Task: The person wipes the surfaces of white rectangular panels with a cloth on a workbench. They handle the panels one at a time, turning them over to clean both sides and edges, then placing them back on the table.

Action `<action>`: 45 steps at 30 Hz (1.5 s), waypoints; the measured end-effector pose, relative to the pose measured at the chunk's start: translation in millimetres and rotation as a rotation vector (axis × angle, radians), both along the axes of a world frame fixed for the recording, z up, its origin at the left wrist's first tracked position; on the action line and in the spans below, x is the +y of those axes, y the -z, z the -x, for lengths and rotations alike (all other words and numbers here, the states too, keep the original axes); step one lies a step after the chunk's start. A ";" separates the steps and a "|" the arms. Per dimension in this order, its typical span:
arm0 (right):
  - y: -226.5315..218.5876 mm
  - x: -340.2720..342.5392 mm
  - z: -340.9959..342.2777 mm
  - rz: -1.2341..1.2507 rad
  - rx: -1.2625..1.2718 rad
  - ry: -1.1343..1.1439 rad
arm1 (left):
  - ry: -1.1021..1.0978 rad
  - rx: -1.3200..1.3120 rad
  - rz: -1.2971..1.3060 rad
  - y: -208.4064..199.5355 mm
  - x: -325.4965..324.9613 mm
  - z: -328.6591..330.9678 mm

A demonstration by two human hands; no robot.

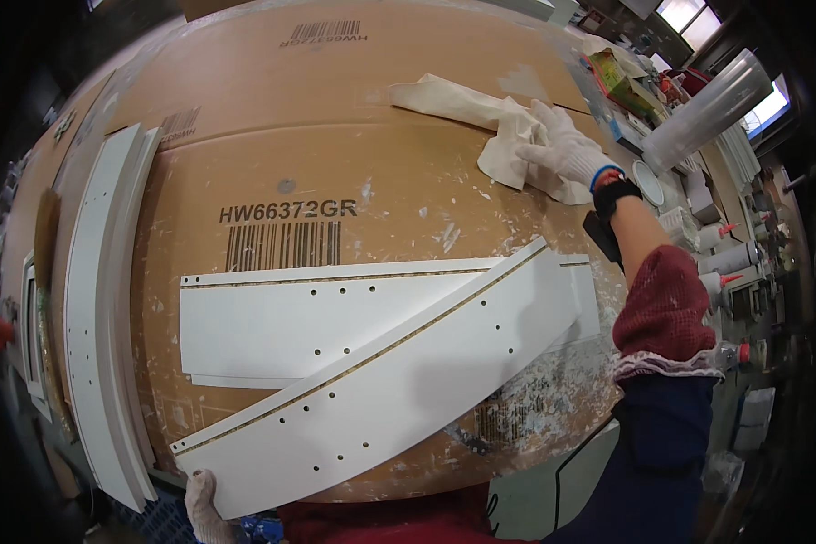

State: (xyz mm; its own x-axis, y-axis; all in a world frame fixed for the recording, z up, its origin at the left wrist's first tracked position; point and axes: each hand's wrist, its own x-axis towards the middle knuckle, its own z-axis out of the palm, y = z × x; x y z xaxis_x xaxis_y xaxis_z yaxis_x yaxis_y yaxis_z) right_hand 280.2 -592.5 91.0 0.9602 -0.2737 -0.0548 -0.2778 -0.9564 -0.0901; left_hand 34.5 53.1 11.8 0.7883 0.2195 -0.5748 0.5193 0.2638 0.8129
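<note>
A white board with a grooved edge and drilled holes lies slantwise across another white board of the same kind. At its lower left corner, my left hand in a white knit glove is closed on the board's edge; part of that hand is out of the picture. My right hand, gloved too, reaches far to the right and grips a crumpled cream cloth. Some of its fingers are lost against the cloth's folds.
Brown cardboard with paint specks covers the worktable. More white boards stand stacked along the left side. A roll of clear film, a round white lid and red-tipped bottles crowd the right side.
</note>
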 end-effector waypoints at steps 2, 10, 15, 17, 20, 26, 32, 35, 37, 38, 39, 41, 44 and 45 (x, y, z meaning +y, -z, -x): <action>-6.3 11.7 -20.0 -0.059 0.097 0.037 | -0.063 0.062 -0.006 -7.8 -4.5 5.6; 45.2 8.6 -44.9 -0.116 0.061 -0.075 | -0.041 0.136 0.023 -12.4 -5.1 10.3; 15.9 12.7 -16.4 -0.134 0.029 -0.058 | -0.096 0.132 0.018 -21.0 -23.9 6.5; -18.3 31.9 4.1 -0.318 -0.216 0.123 | -0.094 0.153 0.022 -22.9 -28.7 6.7; -60.4 15.3 48.4 -0.579 -0.354 0.046 | -0.042 0.186 0.033 -17.5 -28.6 2.1; -74.9 104.8 114.0 -0.453 -0.659 -0.348 | -0.062 0.164 0.058 -19.2 -27.6 4.9; 7.6 244.9 173.8 -0.112 -0.366 -1.009 | -0.019 0.156 0.023 -17.7 -30.2 2.1; 31.6 243.7 174.4 -0.070 -0.411 -0.896 | -0.024 0.180 -0.022 -13.9 -26.1 5.1; 36.5 219.6 162.8 -0.069 -0.415 -0.759 | -0.036 0.198 0.014 -15.1 -23.8 6.9; 43.6 201.2 158.2 -0.072 -0.428 -0.676 | -0.043 0.204 -0.005 -13.3 -23.7 7.4; 41.0 183.9 149.3 -0.038 -0.410 -0.616 | -0.066 0.207 -0.032 -11.3 -22.3 10.8; 39.4 142.6 140.1 0.025 -0.396 -0.478 | 0.108 0.062 -0.280 -3.2 -13.6 19.8; 48.9 76.6 146.7 0.219 -0.402 -0.263 | 0.460 -0.087 -0.561 4.4 -7.1 27.2; 48.5 67.4 147.3 0.266 -0.416 -0.247 | 0.279 -0.058 -0.331 0.8 -19.2 19.5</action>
State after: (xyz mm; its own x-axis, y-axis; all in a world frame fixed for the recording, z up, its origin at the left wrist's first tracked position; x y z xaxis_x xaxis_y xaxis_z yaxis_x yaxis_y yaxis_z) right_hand 132.9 -525.0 42.5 0.9234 0.0096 0.3836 -0.0352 -0.9934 0.1096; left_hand 15.0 33.9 11.0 0.8725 0.1584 -0.4622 0.4847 -0.1603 0.8599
